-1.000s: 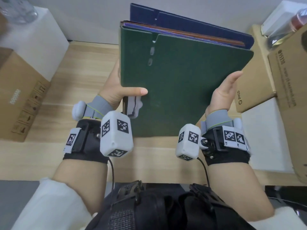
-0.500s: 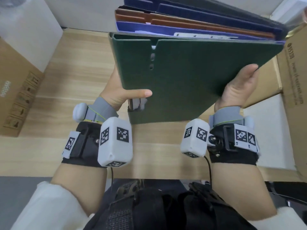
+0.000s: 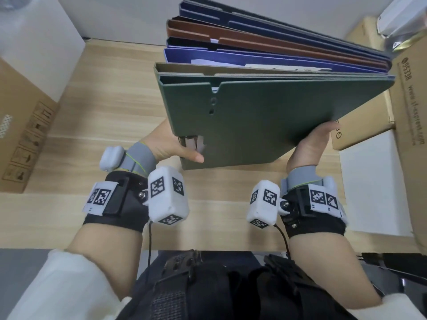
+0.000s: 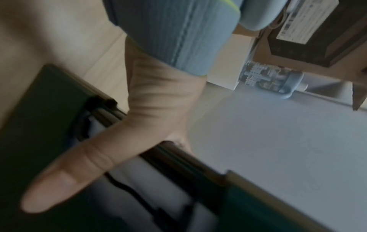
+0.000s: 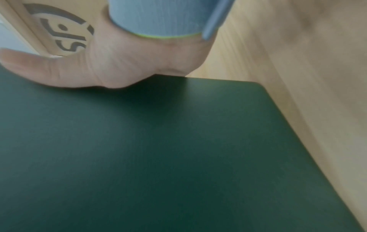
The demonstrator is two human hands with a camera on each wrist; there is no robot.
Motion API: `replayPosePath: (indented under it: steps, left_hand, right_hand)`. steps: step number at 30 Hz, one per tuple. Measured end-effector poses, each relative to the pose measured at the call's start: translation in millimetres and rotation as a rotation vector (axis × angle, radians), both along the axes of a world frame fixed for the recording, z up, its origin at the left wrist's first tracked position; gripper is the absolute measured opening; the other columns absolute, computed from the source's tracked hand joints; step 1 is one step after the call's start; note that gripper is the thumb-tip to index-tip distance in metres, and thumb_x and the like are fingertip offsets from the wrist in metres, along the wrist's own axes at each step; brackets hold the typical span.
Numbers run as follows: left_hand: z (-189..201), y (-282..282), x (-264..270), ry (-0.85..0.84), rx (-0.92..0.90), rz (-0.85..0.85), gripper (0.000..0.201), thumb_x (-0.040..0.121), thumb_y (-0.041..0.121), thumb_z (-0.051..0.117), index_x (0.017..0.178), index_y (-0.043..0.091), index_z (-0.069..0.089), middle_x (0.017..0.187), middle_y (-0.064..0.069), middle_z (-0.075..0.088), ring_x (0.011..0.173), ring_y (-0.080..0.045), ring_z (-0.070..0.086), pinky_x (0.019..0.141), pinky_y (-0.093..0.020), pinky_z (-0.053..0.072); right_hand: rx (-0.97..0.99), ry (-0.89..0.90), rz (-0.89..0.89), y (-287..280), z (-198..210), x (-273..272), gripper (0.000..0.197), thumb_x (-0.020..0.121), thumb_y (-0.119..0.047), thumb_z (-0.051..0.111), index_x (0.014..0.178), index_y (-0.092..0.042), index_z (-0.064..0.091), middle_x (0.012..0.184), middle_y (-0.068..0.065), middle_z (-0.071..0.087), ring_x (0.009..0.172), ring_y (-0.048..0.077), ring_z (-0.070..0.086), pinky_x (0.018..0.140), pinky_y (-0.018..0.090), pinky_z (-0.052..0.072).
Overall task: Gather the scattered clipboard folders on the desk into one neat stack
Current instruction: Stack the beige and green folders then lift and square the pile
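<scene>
A stack of several clipboard folders is held up on edge above the wooden desk (image 3: 97, 125), tilted toward me. The dark green folder (image 3: 254, 125) faces me; purple (image 3: 208, 55), brown (image 3: 231, 33) and navy (image 3: 254, 17) folders fan out behind it. My left hand (image 3: 175, 146) grips the stack's lower left edge, thumb across the green cover (image 4: 49, 125) near a metal clip (image 3: 193, 143). My right hand (image 3: 314, 142) grips the lower right edge, thumb lying on the green cover (image 5: 178, 157). The fingers of both hands are hidden behind the stack.
Cardboard boxes stand at the left (image 3: 20, 135) and right (image 3: 411, 112), with a smaller brown box (image 3: 360, 125) behind my right hand. A white box (image 3: 34, 47) sits at the back left, a white sheet (image 3: 374, 185) on the desk's right.
Both hands have raised and tipped the stack toward me, so its top edges fan open and more folders show. My left thumb slid lower on the green cover.
</scene>
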State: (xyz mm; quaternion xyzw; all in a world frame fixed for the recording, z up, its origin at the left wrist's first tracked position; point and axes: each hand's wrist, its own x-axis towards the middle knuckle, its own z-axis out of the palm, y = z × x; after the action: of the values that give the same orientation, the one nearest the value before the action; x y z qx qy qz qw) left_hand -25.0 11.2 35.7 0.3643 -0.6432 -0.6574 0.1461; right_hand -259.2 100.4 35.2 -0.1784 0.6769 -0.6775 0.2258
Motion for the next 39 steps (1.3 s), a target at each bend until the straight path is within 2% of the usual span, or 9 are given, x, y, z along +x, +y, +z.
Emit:
replayPosePath:
  steps: [2,4,6,13,20,23,26,30,39]
  left_hand:
    - [-5,3,-2,-0.031,-0.001,-0.002,0.034,0.045,-0.003,0.079,0.058,-0.022,0.054,0.050,0.011,0.066,0.059,-0.006,0.060,0.061,-0.013,0.048]
    - [-7,3,-3,-0.061,-0.012,0.012,0.033,0.049,-0.011,0.081,0.063,-0.027,0.056,0.048,0.010,0.064,0.062,-0.012,0.058,0.058,-0.011,0.046]
    - [-7,1,-4,-0.093,-0.026,0.004,0.025,0.051,-0.009,0.081,0.060,-0.019,0.060,0.047,0.010,0.063,0.064,-0.012,0.057,0.058,-0.009,0.045]
    - [-5,2,-18,-0.116,-0.029,0.142,0.037,0.066,-0.018,0.071,0.050,0.009,0.053,0.058,-0.004,0.059,0.052,0.010,0.062,0.052,-0.004,0.045]
    - [7,-9,-55,-0.045,-0.004,0.075,0.028,0.065,-0.014,0.071,0.058,0.006,0.052,0.049,0.008,0.061,0.053,-0.010,0.058,0.048,-0.017,0.044]
    - [12,-22,-85,0.037,0.006,0.039,0.027,0.057,-0.003,0.071,0.062,0.013,0.050,0.060,-0.008,0.059,0.051,-0.020,0.054,0.049,-0.019,0.041]
    - [11,-41,-117,0.007,0.063,0.034,0.024,0.060,0.004,0.071,0.069,0.018,0.054,0.058,0.007,0.064,0.052,-0.006,0.060,0.052,-0.015,0.044]
    - [-11,-72,-173,-0.159,0.242,0.112,0.015,0.074,0.015,0.072,0.080,0.022,0.060,0.067,0.010,0.067,0.065,-0.007,0.064,0.068,-0.023,0.050]
    - [-49,-106,-239,-0.210,0.461,0.265,0.024,0.085,0.035,0.063,0.091,0.013,0.065,0.064,0.001,0.071,0.053,-0.014,0.066,0.055,-0.022,0.056]
  right_hand:
    - [0.003,0.032,0.105,5,-7,2,0.087,0.064,-0.087,0.035,0.115,-0.018,0.045,0.117,0.000,0.054,0.104,0.003,0.053,0.092,0.013,0.042]
    - [-0.016,0.035,0.171,11,-13,2,0.088,0.066,-0.074,0.054,0.121,-0.006,0.043,0.109,0.000,0.051,0.089,-0.007,0.056,0.079,0.003,0.042]
    - [-0.041,0.030,0.199,12,-16,-2,0.070,0.069,-0.042,0.063,0.120,0.001,0.042,0.098,-0.002,0.053,0.078,-0.015,0.058,0.070,0.002,0.043]
    - [-0.085,-0.036,0.161,4,-15,-10,0.091,0.026,-0.079,0.072,0.096,-0.025,0.052,0.077,-0.026,0.071,0.077,-0.016,0.063,0.070,0.009,0.050]
    - [-0.058,-0.020,0.074,-9,3,-35,0.091,0.032,-0.080,0.065,0.103,-0.025,0.049,0.097,-0.020,0.059,0.082,-0.021,0.060,0.075,0.003,0.046]
    - [0.104,0.008,-0.014,-22,8,-65,0.117,0.040,-0.086,0.060,0.129,-0.011,0.045,0.121,-0.004,0.056,0.112,0.007,0.057,0.098,0.020,0.045]
    - [0.240,-0.022,-0.026,-44,5,-107,0.092,0.074,-0.059,0.063,0.144,-0.007,0.031,0.148,0.003,0.040,0.137,0.018,0.038,0.114,0.031,0.031]
    - [0.411,-0.055,-0.041,-76,-13,-163,0.093,0.067,-0.064,0.067,0.139,-0.011,0.041,0.143,0.001,0.047,0.132,0.020,0.045,0.112,0.036,0.035]
    - [0.639,-0.117,-0.027,-112,-68,-206,0.076,0.067,-0.047,0.070,0.131,-0.011,0.050,0.121,-0.002,0.059,0.113,0.022,0.058,0.105,0.037,0.043]
